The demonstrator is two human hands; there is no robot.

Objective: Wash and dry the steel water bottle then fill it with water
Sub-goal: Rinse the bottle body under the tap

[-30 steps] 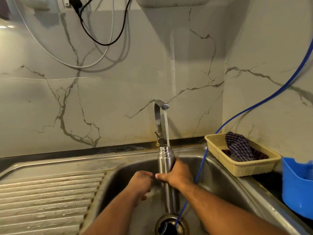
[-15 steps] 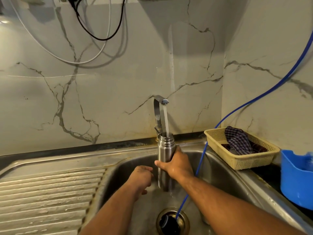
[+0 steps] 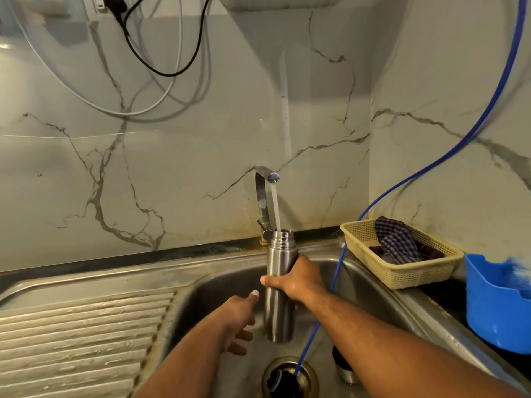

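1. Sink basin [image 3: 207, 285]: set at centre, with the drainboard [image 3: 80, 334] to its left.
2. Tap [image 3: 263, 196]: behind the basin, against the wall [image 3: 201, 139], with its spout out over the basin.
3. Bottle [image 3: 280, 259]: upright in the basin, mouth directly under the spout. My right grip [image 3: 298, 280] holds its middle from the right. My left grip [image 3: 238, 317] lies just beside its lower left.
4. Drain [image 3: 275, 366]: in the basin floor, before the bottle. The hose [image 3: 336, 274] runs down from the upper right into it.
5. Basket [image 3: 413, 275]: on the rim right of the basin, with a cloth [image 3: 398, 242] in it. The tub [image 3: 500, 311] stands to its right on the worktop [image 3: 439, 294].
6. Cables [image 3: 166, 73]: on the wall, upper left.
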